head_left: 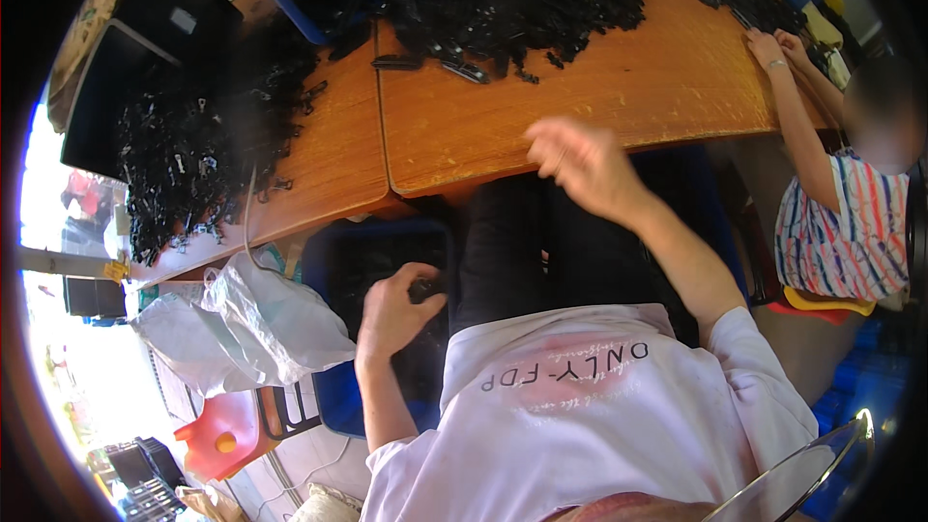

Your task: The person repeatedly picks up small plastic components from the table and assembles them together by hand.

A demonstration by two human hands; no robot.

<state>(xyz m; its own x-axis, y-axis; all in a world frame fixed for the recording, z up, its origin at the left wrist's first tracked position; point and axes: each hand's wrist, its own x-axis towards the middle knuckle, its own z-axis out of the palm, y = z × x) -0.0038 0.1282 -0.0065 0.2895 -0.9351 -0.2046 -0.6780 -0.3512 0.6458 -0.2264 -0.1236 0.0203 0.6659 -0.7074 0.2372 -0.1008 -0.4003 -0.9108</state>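
My left hand [394, 311] hovers over a blue crate [333, 396] beside my left thigh. Its fingers are curved with the thumb apart, and only the dark inside of the crate shows between them. Black pieces seem to lie in the crate, too dim to name. Above my lap, just off the table's near edge, my right hand [585, 166] has its fingers bent and smeared by motion. Whether it holds anything cannot be made out. Nearest to it on the table are a few long black clip-like pieces [466, 72] at the edge of a large black heap [503, 0].
Small black clip-like parts [193, 155] pile up at the left of the wooden table [619, 87], by a black box [174, 10]. White plastic bags [261, 314] hang below. A co-worker's hands [773, 46] handle black pieces at the far right. A pink stool [222, 435] stands lower left.
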